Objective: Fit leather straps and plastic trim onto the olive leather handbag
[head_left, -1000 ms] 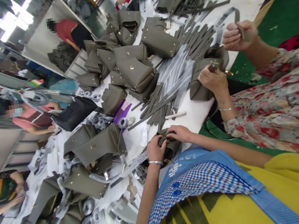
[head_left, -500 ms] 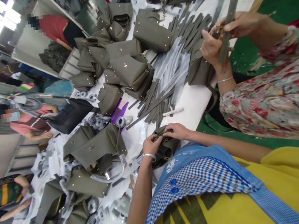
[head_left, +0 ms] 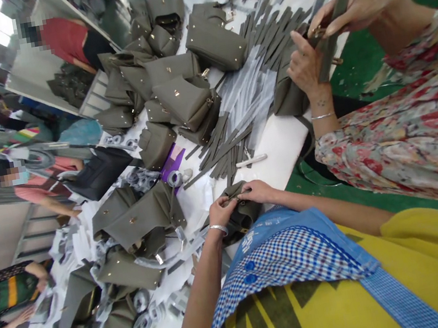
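Against the apron (head_left: 302, 256), at the near edge of the desk (head_left: 283, 145), the person's left grip (head_left: 219, 212) and right grip (head_left: 259, 192) both pinch the top of an olive bag (head_left: 245, 215). It looks light and pliable, probably best held by that edge; its smooth, leather-like sides sag into folds, while the strips (head_left: 217, 139) beyond lie narrow and flat.
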Demonstrator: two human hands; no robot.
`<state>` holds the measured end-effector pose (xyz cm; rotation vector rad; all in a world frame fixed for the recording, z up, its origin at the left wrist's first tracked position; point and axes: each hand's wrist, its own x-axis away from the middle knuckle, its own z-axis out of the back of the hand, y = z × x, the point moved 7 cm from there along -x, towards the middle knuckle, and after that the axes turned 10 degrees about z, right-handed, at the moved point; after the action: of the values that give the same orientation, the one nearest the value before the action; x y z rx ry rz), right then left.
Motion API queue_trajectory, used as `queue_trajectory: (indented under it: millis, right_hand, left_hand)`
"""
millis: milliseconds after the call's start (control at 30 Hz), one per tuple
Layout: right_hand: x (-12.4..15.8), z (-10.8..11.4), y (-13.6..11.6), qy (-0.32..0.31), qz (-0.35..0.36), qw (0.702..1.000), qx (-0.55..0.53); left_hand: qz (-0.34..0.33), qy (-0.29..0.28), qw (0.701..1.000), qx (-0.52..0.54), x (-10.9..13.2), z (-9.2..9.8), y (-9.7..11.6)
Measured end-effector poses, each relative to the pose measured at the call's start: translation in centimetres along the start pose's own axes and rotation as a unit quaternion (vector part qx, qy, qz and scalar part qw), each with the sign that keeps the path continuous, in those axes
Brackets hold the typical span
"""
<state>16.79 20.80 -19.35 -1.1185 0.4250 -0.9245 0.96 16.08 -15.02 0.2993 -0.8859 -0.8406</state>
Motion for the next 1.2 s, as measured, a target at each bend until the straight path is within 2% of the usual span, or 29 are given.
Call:
queue_trajectory:
  millis: [333, 567, 767, 967, 1200]
  right_hand:
    - [0.5, 0.7, -0.3, 0.029, -0.026, 0.997, 0.060]
    - [0.0, -0.3, 1.0, -0.012, -0.041, 0.998, 0.039]
    - [0.0, -0.4, 0.8, -0.006, -0.015, 0.999, 0.031]
    - [0.4, -0.3, 0.1, 0.015, 0.060, 0.998, 0.034]
    - [0.1, -0.9, 0.6, 0.005, 0.032, 0.999, 0.017]
  left_hand:
    - [-0.015, -0.006, 1.000, 0.011, -0.7, -0.4, -0.7]
    - [-0.013, -0.010, 1.000, 0.018, -0.8, -0.5, -1.3]
    - [-0.009, 0.016, 1.000, 0.005, -0.8, -0.2, -1.2]
    - [0.000, -0.010, 1.000, 0.022, -0.7, -0.5, -1.0]
    - [0.028, -0.035, 0.997, 0.060, -1.1, -0.8, -1.4]
